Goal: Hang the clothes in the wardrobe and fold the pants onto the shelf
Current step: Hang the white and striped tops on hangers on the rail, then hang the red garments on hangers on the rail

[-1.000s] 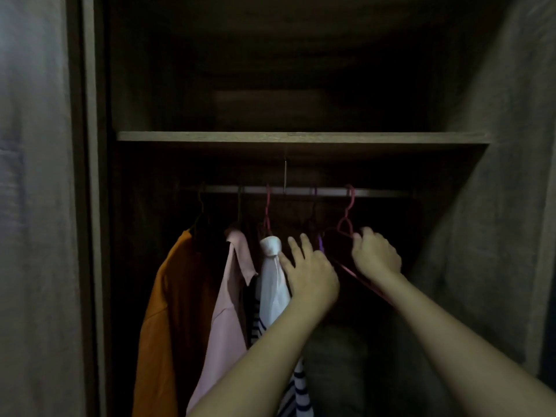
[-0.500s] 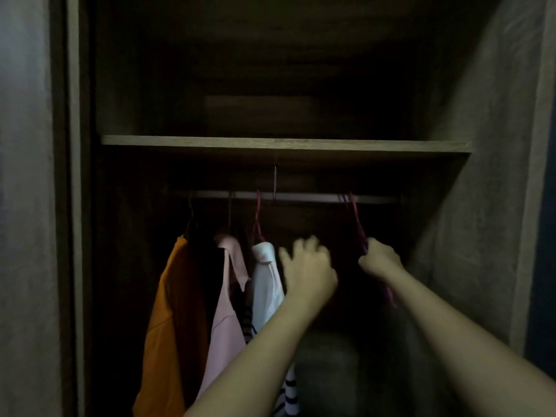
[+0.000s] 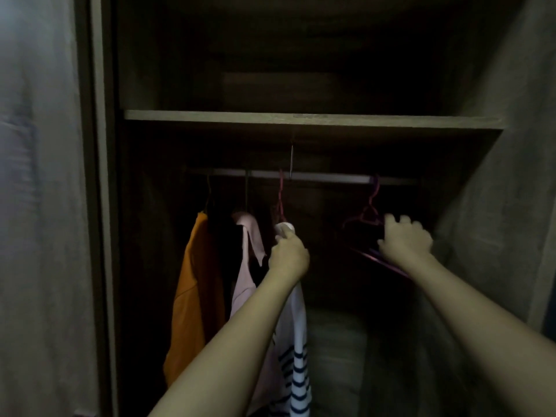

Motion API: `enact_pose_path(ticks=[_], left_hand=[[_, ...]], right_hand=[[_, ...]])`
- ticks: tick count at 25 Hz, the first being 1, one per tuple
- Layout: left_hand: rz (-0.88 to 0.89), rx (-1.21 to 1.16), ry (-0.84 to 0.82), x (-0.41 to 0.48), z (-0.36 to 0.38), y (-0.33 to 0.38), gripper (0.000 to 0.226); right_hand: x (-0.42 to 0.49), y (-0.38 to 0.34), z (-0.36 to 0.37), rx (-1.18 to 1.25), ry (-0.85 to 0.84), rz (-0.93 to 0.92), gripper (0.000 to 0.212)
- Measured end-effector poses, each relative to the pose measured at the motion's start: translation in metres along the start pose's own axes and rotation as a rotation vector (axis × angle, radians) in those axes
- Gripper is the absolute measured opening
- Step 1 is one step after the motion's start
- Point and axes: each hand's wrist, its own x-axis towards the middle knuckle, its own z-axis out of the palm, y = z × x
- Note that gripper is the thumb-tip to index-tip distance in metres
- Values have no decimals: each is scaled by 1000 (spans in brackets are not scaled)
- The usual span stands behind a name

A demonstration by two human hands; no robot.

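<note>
— What have your hands got?

— My left hand [image 3: 288, 255] grips the collar of the white striped top [image 3: 296, 341], hanging mid-rail [image 3: 301, 176] beside the pink top [image 3: 248, 266] and orange top [image 3: 195, 296]. My right hand [image 3: 404, 240] touches empty pink hangers [image 3: 368, 216] near the rail's right end, under the shelf [image 3: 313, 119].

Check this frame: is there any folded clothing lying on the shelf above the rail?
No. The shelf shows only its bare front edge and dark space above it, while the garments, like the orange top, hang from the rail.

garments [image 3: 195, 284] 4 (one dark) | hangers [image 3: 370, 206] 5 | hands [image 3: 288, 257] 2
</note>
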Motion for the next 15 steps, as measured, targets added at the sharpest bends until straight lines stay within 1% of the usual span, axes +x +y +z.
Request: enact_pose_path(ticks=[1,3,4,6,7,9,12,15], left_hand=[[38,-60,47,-5,-5,-3,66],[150,-206,229,-24,-23,-20,51],[174,-275,330,-36,-34,-35,46],[119,-364,504,-62,-54,-77,41],[61,-358,567,-75,-62,-101,39],[-66,-283,605,-103,-73,-153,38],[-233,-162,597,-149,-92,-229,39],[-408,4,546,-214,-119,-312,48]], right_hand=[[-3,-6,1,26,105,-64,47],[-15,-24,2,232,313,-230,43],[-24,-38,2,353,369,-304,40],[-47,-68,7,530,401,-442,35],[-61,-86,13,602,393,-515,33],[-94,-128,29,754,324,-647,30],[-155,-208,56,888,175,-826,29],[-229,-293,76,993,16,-989,29]])
